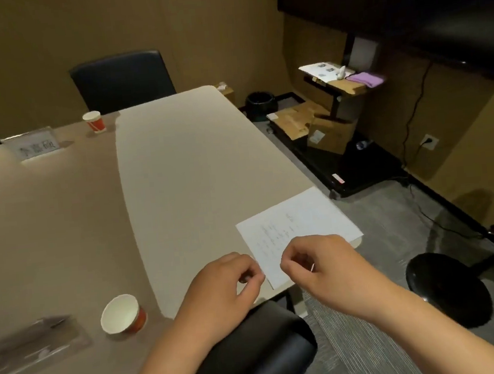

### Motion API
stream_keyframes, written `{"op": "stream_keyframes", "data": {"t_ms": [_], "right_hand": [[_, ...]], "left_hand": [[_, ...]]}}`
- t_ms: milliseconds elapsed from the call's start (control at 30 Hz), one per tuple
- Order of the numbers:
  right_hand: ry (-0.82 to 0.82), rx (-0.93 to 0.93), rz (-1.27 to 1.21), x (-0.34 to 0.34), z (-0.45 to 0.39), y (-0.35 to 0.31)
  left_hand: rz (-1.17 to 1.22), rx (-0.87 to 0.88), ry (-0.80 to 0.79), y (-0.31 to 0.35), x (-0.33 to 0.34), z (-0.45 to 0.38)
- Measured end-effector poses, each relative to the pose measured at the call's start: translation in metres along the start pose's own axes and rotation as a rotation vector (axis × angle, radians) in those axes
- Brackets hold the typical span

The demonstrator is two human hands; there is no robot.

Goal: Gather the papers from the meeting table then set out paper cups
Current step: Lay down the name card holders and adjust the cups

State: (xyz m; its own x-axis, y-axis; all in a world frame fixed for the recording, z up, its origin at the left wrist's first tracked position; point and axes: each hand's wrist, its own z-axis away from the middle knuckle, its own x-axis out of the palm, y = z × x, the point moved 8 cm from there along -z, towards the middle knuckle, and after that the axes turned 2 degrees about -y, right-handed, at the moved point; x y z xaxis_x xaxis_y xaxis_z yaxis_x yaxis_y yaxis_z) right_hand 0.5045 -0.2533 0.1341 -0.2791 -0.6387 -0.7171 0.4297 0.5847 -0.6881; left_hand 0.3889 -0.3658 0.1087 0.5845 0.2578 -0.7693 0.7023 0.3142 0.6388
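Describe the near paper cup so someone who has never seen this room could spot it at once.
Start at the long beige meeting table and follow its near edge to just left of the left hand. The paper cup stands there, white inside and red outside, unlike the far cup by the name card.

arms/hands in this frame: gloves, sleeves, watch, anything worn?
Nothing worn that shows. The left hand and right hand are bare: no gloves, and no rings visible on the fingers. Both forearms are uncovered up to the frame edge, with no sleeve cuff, watch or wristband, no markings or cables.
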Motion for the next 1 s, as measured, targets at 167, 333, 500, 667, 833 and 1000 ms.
{"op": "stream_keyframes", "data": {"t_ms": [167, 333, 500, 667, 833, 1000], "right_hand": [[-0.174, -0.142, 0.003, 0.040, -0.030, -0.032], [-0.302, -0.261, 0.046, 0.117, -0.046, -0.094], [-0.330, -0.274, 0.153, 0.194, -0.060, -0.135], [-0.340, -0.221, 0.222, 0.260, -0.066, -0.162], [-0.342, -0.221, 0.374, 0.293, -0.083, -0.172], [-0.384, -0.215, 0.474, 0.311, -0.104, -0.167]], "left_hand": [[-0.022, -0.189, 0.111, -0.032, -0.025, 0.048], [-0.092, -0.352, 0.181, -0.091, -0.067, 0.113], [-0.141, -0.450, 0.210, -0.155, -0.109, 0.170], [-0.213, -0.516, 0.172, -0.230, -0.146, 0.224], [-0.272, -0.530, 0.214, -0.274, -0.166, 0.233], [-0.305, -0.573, 0.258, -0.298, -0.171, 0.231]]}}
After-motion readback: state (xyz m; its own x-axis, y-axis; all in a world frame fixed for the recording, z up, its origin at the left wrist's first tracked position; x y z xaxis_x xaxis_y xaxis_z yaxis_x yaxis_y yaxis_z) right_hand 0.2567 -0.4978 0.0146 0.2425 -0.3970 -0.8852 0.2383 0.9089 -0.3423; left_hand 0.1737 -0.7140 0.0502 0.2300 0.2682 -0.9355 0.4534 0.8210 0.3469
